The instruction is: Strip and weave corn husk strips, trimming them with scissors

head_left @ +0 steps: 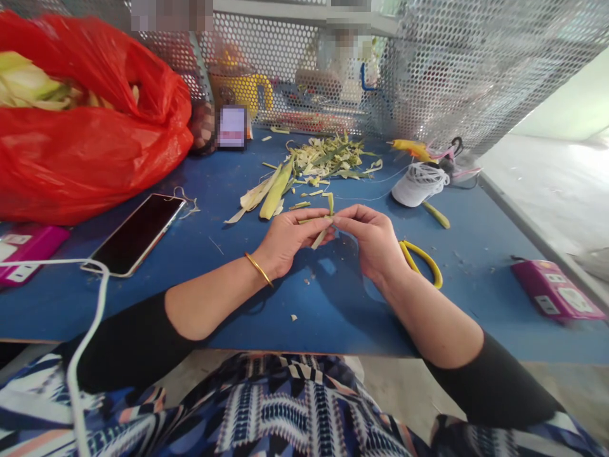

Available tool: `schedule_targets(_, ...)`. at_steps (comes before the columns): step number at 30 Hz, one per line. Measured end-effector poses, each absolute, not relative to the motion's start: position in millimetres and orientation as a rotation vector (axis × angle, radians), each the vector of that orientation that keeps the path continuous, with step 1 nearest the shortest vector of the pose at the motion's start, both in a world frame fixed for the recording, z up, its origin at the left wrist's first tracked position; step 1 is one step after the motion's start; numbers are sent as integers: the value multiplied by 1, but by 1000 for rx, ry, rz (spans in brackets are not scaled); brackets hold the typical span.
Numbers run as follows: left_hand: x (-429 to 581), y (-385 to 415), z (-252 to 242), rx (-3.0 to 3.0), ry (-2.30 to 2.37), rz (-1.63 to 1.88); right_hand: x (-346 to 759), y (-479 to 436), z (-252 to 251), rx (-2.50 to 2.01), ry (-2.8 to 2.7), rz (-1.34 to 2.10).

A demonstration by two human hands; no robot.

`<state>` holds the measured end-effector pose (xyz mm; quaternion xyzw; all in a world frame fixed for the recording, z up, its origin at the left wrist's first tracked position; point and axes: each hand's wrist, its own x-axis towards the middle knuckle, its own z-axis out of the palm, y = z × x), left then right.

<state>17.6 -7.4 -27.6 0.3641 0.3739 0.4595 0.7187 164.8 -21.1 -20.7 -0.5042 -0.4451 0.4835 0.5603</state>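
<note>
right of the phone [136, 233] and just above the blue counter [333, 311], the left hand [285, 244] and right hand [375, 244] are each closed in a fingertip pinch on a thin leaf strip [320, 238]. the strip looks brittle, so a hard tug could split it or drop it among the crumbs. further right of the phone, a yellow-handled tool [423, 257] is half hidden behind the right wrist. beyond the phone, the red bag [85, 127] covers most of its contents.

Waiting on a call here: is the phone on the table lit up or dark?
Dark. The phone lies face up on the blue table, and its screen is plain black with only a faint sheen and nothing displayed.
</note>
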Motion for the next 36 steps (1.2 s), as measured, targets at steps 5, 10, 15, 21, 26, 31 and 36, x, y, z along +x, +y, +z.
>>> schedule_targets(5,18,-7,-26,798,854,1007,165,-20,-23,-1194,-1098,1040)
schedule_targets(10,18,-5,-25,746,899,967,166,-19,-24,-1250,-1319,804)
schedule_targets(15,15,-3,-21,704,895,963,174,-20,-17,-1210,-1645,401)
schedule_targets(21,11,-1,-25,682,881,993,179,-20,-10,-1007,-2290,-169)
schedule_targets(26,13,-4,-27,710,860,968,177,-21,-14,-990,-2372,-258)
schedule_targets(31,14,-6,-22,777,925,959,173,-21,-23,-1109,-1955,32)
schedule_targets(36,12,-6,-20,857,1001,868,171,-17,-27,-1241,-1591,670)
